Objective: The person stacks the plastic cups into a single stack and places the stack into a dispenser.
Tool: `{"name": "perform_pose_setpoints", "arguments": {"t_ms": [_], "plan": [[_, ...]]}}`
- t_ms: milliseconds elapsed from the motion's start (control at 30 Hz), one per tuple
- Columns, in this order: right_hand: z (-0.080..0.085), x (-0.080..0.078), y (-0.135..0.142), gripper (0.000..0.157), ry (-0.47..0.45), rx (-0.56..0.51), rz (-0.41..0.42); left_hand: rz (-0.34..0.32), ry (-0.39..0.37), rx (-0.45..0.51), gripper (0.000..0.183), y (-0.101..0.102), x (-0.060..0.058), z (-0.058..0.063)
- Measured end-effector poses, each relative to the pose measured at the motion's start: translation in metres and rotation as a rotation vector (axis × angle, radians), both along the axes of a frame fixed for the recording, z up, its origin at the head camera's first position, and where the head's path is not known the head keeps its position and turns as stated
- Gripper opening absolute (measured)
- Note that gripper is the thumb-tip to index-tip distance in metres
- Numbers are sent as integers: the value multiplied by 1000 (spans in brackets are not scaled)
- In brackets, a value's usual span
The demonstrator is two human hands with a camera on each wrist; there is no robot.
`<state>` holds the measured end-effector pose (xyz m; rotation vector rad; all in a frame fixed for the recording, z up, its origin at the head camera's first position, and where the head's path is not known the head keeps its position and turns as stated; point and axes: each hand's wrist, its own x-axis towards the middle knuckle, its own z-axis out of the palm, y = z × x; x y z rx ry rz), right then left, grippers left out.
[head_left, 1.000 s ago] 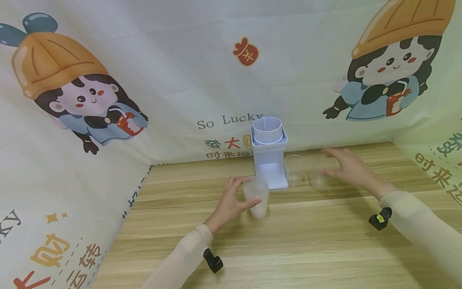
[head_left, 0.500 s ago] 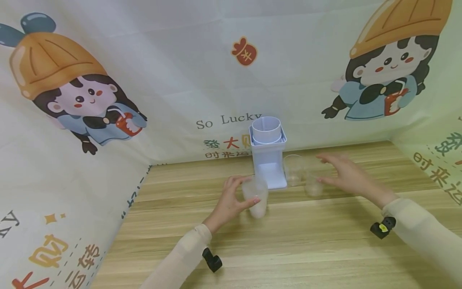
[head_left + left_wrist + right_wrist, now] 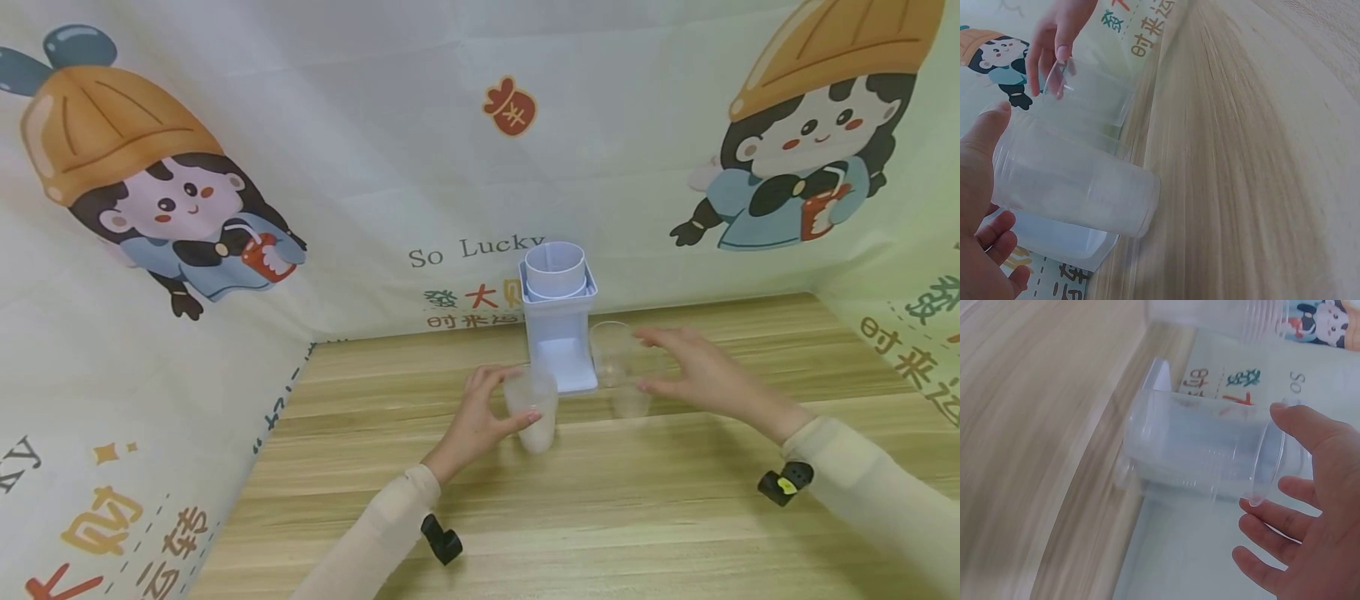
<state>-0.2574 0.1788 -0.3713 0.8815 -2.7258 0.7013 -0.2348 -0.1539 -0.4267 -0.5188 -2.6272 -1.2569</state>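
printed cloth (image 3: 390, 133) behind wood-grain table (image 3: 600, 517), left hand (image 3: 474, 425) round frosted cup (image 3: 534, 427), right hand (image 3: 701, 367) round clear cup (image 3: 1191, 440)

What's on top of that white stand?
A round white tube, open at the top, sits in the stand. Its lower end is hidden inside.

Clear smooth plastic cup (image 3: 1204, 447), cloudy plastic cups (image 3: 1079, 178), smooth plastic stand (image 3: 558, 325), wood-grain tabletop (image 3: 600, 517), matt cloth-like backdrop (image 3: 375, 125)

On the left wrist feed I'm watching the left hand (image 3: 974, 187) holding a frosted cup (image 3: 1079, 178), while the right hand (image 3: 1054, 34) is gripping a clear cup (image 3: 1094, 97) beyond.
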Motion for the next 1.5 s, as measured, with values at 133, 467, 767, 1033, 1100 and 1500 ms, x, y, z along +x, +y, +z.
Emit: {"name": "perform_pose_setpoints", "arguments": {"t_ms": [133,467,767,1033,1100,1500], "plan": [[1,3,-10,70,19,-2,25,1,-12,0,68,0,1,1],[-1,6,-35,73,27,-2,54,-7,-23,6,69,0,3,3],[1,10,-48,70,35,-15,82,-19,-16,12,69,1,3,3],[3,12,-55,70,46,-12,92,-21,-8,12,68,0,2,2],[3,12,-56,69,54,-11,91,-21,-9,14,67,1,2,2],[9,12,-59,70,125,-51,86,-19,-19,15,69,1,4,4]]}}
